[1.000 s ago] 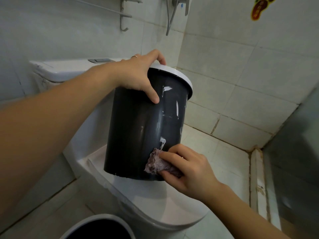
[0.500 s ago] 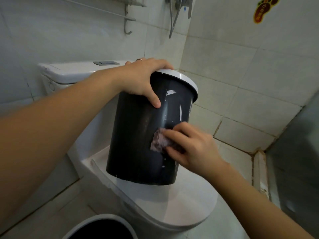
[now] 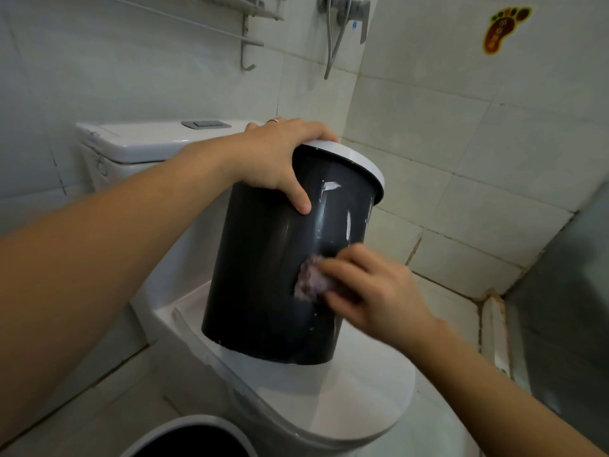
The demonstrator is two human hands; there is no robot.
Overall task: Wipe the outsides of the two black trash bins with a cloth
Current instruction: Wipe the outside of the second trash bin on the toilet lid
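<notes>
A black trash bin with a white rim stands tilted on the closed toilet lid. My left hand grips its rim from above, thumb down on the outer wall. My right hand holds a small purplish cloth against the bin's right side, about mid-height. White smears show on the wall above the cloth. A second black bin with a white rim sits at the bottom edge, only its top showing.
The toilet tank stands behind the bin. Tiled walls close in at the back and right, with a shower hose and a metal rack above. A dark panel stands at the right.
My right hand has carried the cloth up the bin's side from near the bottom edge to mid-height, then slightly down and left. The left hand keeps its grip on the rim.
</notes>
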